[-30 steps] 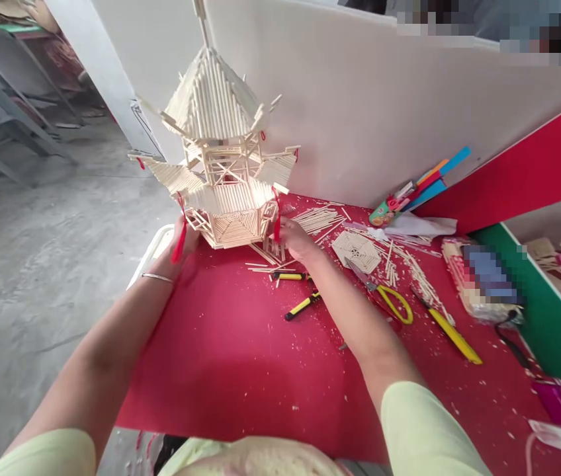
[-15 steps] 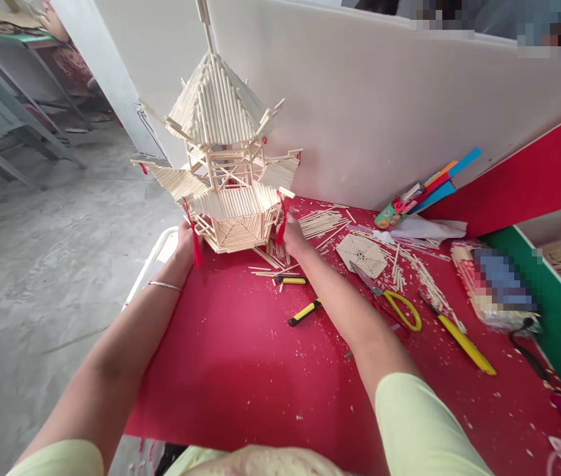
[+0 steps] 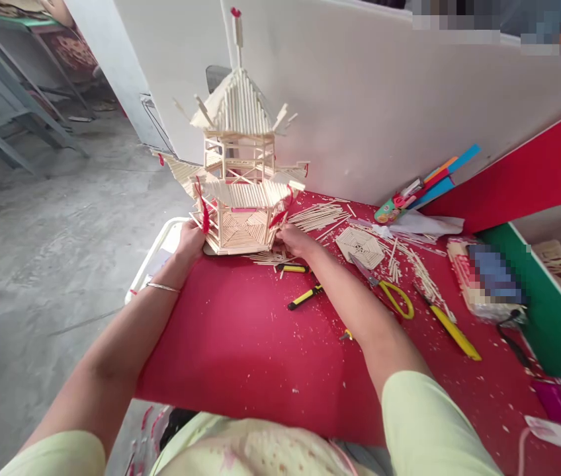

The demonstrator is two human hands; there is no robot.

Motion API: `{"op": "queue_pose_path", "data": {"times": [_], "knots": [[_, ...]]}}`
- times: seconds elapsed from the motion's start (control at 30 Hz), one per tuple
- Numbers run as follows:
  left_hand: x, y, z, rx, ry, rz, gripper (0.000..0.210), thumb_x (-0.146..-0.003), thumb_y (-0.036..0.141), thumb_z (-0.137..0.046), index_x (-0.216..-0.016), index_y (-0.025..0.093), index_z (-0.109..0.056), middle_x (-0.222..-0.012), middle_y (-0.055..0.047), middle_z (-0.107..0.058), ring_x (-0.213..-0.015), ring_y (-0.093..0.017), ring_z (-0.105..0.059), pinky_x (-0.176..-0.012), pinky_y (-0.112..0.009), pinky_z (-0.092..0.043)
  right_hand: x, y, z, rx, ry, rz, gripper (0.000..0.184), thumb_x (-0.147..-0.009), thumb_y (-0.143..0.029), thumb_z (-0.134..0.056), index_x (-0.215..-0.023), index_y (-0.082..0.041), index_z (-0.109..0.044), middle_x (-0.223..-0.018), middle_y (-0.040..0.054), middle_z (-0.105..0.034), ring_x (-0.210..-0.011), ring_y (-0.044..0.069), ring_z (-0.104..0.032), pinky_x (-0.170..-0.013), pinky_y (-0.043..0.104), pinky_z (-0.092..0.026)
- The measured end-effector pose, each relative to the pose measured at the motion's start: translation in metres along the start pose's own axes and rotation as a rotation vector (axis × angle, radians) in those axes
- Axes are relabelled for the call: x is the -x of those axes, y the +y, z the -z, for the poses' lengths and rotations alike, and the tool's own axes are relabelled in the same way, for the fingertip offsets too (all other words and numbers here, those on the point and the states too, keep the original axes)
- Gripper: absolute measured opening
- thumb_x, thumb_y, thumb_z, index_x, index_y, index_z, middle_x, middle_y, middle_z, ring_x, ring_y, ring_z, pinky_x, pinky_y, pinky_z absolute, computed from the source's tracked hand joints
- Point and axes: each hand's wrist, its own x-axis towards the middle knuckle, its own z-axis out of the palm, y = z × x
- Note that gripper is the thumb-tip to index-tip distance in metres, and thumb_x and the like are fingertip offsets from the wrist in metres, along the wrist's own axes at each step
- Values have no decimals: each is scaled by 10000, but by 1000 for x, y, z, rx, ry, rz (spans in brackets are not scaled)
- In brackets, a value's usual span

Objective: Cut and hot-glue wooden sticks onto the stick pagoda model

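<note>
A pagoda model built of pale wooden sticks stands upright over the far left part of the red table. Its pointed roof carries a thin spire, and red tassels hang from the corners of the lower eaves. My left hand grips the base at its left side. On the opposite side, my right hand grips the base near its right corner. Both hands have their fingertips partly hidden by the model. I cannot tell whether the base touches the table.
Loose sticks and a hexagonal stick panel lie right of the model. Scissors, a yellow-handled cutter and smaller yellow-black cutters rest on the red table. A white partition rises behind.
The pagoda has shifted slightly right in view and tilts less toward me, with its spire tip now visible. Both hands keep hold of its base.
</note>
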Motion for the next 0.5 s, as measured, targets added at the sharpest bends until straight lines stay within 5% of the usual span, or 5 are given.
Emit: {"op": "queue_pose_path", "data": {"times": [0.2, 0.5], "knots": [[19, 2, 4, -7, 0, 11, 360, -569, 371, -917, -817, 162, -761, -739, -60, -752, -807, -267, -740, -673, -338, -596, 27, 11, -2, -21, 19, 12, 206, -737, -132, -724, -872, -226, -600, -692, -37, -699, -679, 166, -705, -719, 322, -642], [41, 8, 9, 4, -23, -25, 493, -618, 475, -907, -950, 144, -757, -771, -50, -755, -765, -208, -714, -691, -287, -554, 50, 0, 3, 131, 73, 69, 219, -748, -36, -647, -883, -201, -596, -754, -20, -709, -665, 139, -705, -703, 306, -651]]}}
